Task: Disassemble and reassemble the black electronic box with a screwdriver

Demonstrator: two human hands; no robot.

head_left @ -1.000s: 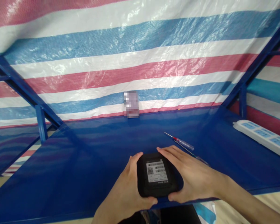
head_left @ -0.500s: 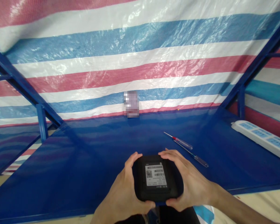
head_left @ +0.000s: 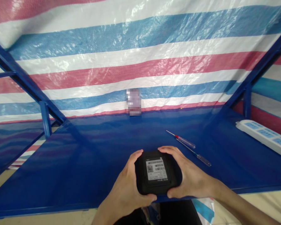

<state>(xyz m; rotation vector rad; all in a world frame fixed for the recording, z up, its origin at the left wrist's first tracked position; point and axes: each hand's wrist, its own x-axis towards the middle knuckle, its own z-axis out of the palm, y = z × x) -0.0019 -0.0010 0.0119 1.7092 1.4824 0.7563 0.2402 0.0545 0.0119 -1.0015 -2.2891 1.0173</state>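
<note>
A small black square device with rounded corners lies label side up near the front edge of the blue table. A white sticker with a QR code and barcodes covers its middle. My left hand wraps round its left side, thumb on the front edge. My right hand grips its right side, fingers curled over the far edge and thumb at the front. Both hands are closed on the device.
Two thin screwdrivers lie just right of my hands, one with a red collar, the other nearer. A white power strip sits at the table's right edge. A striped tarp hangs behind, with blue frame bars on both sides.
My right hand's fingers have curled from lying flat over the device to gripping its edge. Both hands have shifted the device slightly on the table.
</note>
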